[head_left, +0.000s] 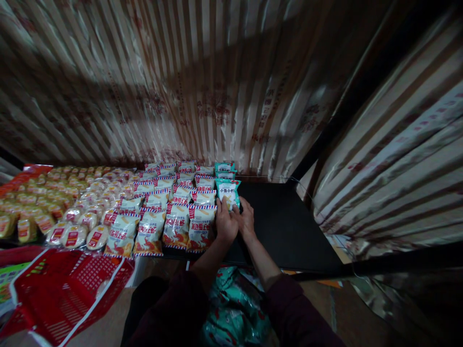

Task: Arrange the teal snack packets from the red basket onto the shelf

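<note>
Both my hands are closed on a teal snack bag (227,187) with a pale printed front, held at the near end of a short row of like teal bags (224,167). My left hand (226,224) grips its lower left part, thumb on the front. On its lower right side is my right hand (246,217), with the fingers curled and partly hidden. Just left stand rows of white and orange snack bags (201,231) with red lettering and striped edges. More teal bags (235,308) lie in a pile below the shelf, between my forearms.
The black shelf (285,226) extends to the right, with a dark post (318,140) at its back corner. Round wrapped cakes (97,237) and yellow packaged pieces (27,230) fill its left part. A red basket (68,294) sits below left. Striped curtains (202,86) hang behind.
</note>
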Available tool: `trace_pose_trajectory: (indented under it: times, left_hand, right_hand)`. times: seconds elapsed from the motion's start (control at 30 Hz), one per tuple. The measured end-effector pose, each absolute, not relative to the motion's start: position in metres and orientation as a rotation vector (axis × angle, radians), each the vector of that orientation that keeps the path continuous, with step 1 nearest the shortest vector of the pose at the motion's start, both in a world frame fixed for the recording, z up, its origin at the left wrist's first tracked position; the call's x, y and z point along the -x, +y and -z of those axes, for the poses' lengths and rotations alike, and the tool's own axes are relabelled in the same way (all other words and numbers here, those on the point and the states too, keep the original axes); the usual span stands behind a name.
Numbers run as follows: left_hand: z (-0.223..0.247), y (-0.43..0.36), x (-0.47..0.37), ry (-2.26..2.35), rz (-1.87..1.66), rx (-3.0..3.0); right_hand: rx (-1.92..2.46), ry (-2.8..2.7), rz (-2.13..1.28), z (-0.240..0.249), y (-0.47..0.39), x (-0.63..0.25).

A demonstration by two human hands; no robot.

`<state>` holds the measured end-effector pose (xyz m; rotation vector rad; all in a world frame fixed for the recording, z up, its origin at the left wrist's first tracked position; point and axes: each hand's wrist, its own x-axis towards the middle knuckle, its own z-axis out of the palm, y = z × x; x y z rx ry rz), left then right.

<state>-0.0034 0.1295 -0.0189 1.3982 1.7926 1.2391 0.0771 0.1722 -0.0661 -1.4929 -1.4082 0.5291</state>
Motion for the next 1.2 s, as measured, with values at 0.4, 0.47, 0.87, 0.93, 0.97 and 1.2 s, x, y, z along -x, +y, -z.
trace_pose_trajectory:
  times: [0.4, 0.47, 0.87, 0.93, 0.97, 1.2]
  left_hand:
    - [0.016, 0.133, 0.003, 1.783, -1.238, -1.392]
    - [0.017, 0.134, 0.003, 1.774, -1.242, -1.385]
    - [0.018, 0.136, 0.003, 1.771, -1.228, -1.391]
    - [0.018, 0.136, 0.002, 1.774, -1.243, -1.389]
    - [0.018, 0.136, 0.002, 1.778, -1.25, -1.387]
    - [0.021, 0.129, 0.001, 1.757, -1.24, -1.419]
  right_hand:
    - [1.376, -1.308, -0.809, 0.059, 0.174, -0.073]
    - [1.351, -1.291, -0.875, 0.057, 0.173, -0.072]
    - [1.366, -1.268, -0.891, 0.052, 0.172, -0.069]
    - [1.381, -1.257, -0.875, 0.052, 0.173, -0.07]
    - [1.387, -1.257, -0.87, 0.051, 0.173, -0.07]
    - [1.394, -1.288, -0.915, 0.048, 0.172, -0.076]
